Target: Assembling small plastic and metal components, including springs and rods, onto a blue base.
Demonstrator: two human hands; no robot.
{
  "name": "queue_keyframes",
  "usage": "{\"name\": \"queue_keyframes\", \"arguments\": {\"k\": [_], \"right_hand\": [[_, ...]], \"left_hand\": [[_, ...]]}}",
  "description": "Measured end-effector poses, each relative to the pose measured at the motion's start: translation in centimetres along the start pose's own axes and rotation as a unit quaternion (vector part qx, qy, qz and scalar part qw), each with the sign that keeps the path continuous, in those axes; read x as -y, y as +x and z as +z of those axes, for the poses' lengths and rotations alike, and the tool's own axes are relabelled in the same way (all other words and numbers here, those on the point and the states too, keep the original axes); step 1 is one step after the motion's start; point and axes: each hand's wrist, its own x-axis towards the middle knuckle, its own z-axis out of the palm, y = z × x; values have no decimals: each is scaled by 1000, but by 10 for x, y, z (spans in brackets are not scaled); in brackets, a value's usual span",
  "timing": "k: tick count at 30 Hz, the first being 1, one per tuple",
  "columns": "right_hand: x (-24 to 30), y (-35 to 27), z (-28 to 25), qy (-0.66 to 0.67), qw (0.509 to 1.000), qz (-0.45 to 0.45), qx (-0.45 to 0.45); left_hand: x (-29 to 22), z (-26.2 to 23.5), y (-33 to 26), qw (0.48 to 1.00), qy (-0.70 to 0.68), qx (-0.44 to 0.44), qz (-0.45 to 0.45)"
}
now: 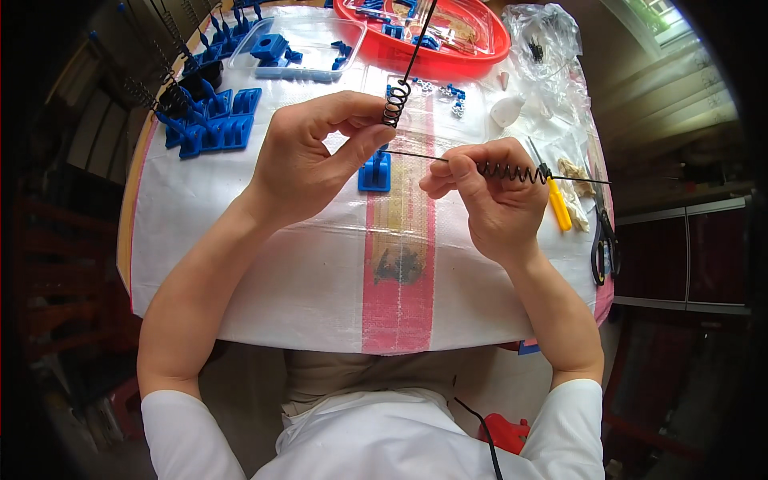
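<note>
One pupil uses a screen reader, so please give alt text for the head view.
The left hand holds a black spring roughly upright, the right hand a second spring sideways, above a white-covered table. A blue part shows between the hands; beyond lie more blue parts and a red tub.

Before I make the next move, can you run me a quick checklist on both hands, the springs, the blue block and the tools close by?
1. Grip of left hand: ok, thumb and fingers pinch the upright spring.
2. Grip of right hand: ok, it holds the sideways spring.
3. Blue block on the covered table: ok, its lower part shows between the hands.
4. Straight wire left of the right hand, touching the block: cannot tell.
5. Yellow-handled tool free of the sideways spring: cannot tell, they overlap in this view.
6. Scissors apart from both hands: ok, near the table's right edge.
</note>
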Motion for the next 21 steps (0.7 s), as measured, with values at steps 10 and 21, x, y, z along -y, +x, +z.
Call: {"name": "queue_keyframes", "arguments": {"k": [10,21], "right_hand": [[3,-1,-2,0,1000,1,-10],[3,-2,-1,-14,1000,-13,-9]], "left_hand": [[0,1,1,1000,-2,0,7],[0,1,1,1000,-2,-4,12]]}}
